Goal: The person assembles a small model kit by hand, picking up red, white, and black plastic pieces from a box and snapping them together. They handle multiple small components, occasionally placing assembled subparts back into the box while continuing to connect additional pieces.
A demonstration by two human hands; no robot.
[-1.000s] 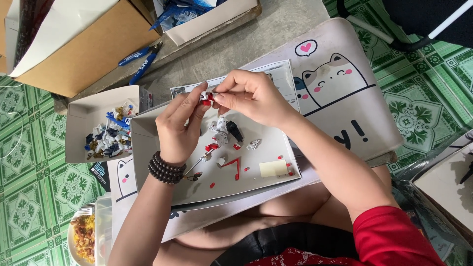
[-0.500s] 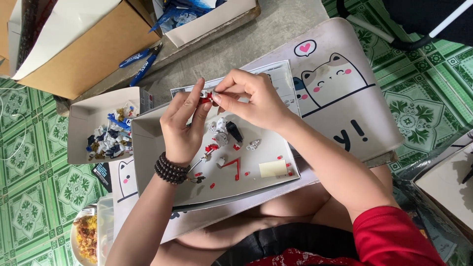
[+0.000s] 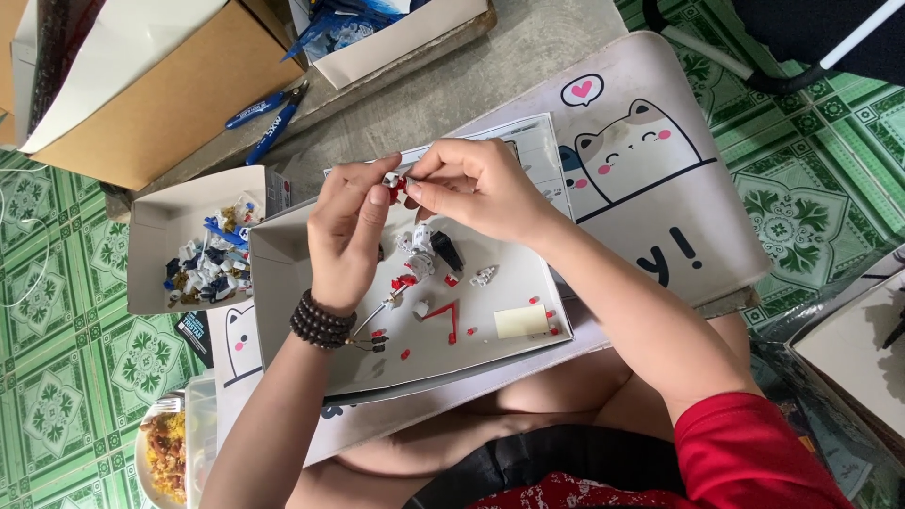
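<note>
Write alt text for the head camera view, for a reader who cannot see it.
Seen from above, a person's left hand and right hand pinch a tiny red and white model piece between their fingertips over a shallow white tray scattered with small red, white and black parts. A second tray of blue and white parts sits to the left.

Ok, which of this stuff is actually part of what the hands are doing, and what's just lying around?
In use:
small red-and-white plastic piece, pinched by left hand and right hand
shallow white cardboard tray of loose red, white and black parts

Lying about:
blue-handled pliers
brown cardboard box
plate of yellow food
</note>
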